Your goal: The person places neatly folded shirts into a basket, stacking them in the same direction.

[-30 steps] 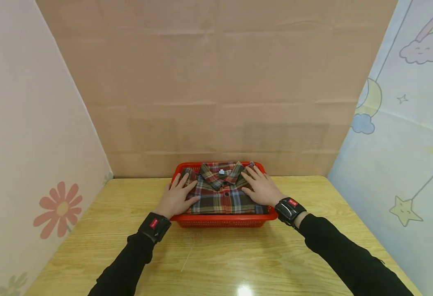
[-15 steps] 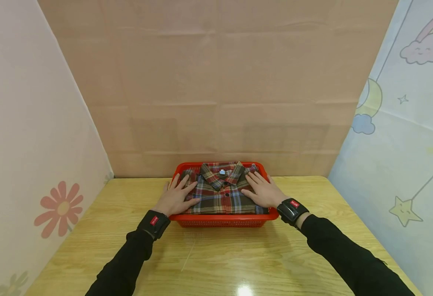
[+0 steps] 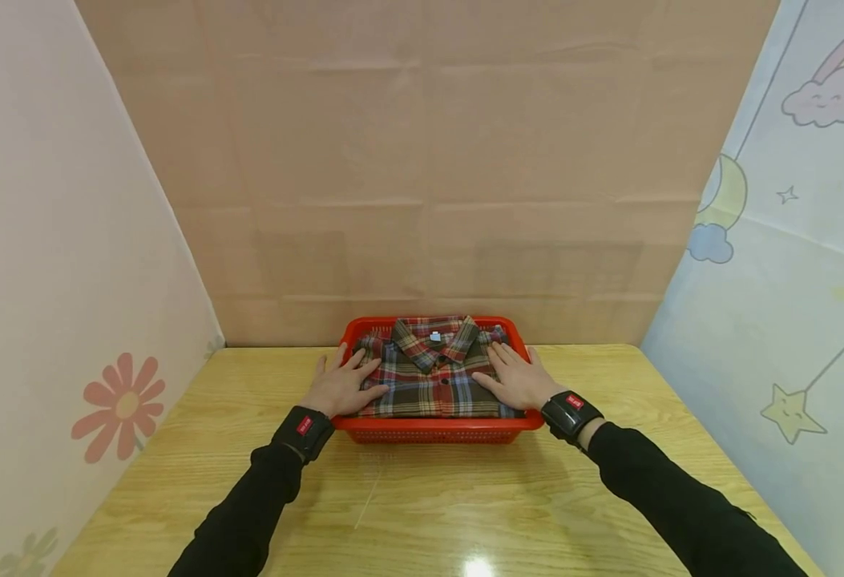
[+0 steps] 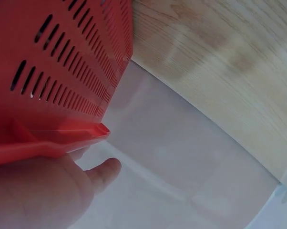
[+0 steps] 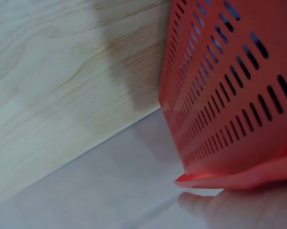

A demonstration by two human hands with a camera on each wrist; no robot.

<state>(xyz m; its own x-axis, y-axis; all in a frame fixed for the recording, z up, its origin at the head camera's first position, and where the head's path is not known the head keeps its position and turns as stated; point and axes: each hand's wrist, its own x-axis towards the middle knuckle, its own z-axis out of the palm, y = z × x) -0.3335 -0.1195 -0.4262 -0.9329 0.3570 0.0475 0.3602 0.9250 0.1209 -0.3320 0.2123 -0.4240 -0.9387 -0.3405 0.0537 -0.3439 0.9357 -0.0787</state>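
Note:
A folded plaid shirt [image 3: 429,393], collar toward the back, lies in a red plastic basket [image 3: 432,425] on the table. My left hand [image 3: 338,389] rests with spread fingers on the shirt's left side, over the basket's left rim. On the opposite side my right hand [image 3: 518,379] lies flat on the shirt's right part, its fingers extended and its wrist over the right rim. The left wrist view shows the slotted basket wall [image 4: 62,62] above part of the hand. In the right wrist view the basket wall [image 5: 229,86] hides most of that hand.
The basket stands near the back edge of a wooden table [image 3: 436,505]. Brown paper [image 3: 422,160] covers the wall behind it. Patterned panels rise on the left [image 3: 90,264] and right [image 3: 775,280].
My right hand has drawn slightly back and toward the right side of the shirt. The left hand has shifted a little toward the near left. Shirt and basket stay in place.

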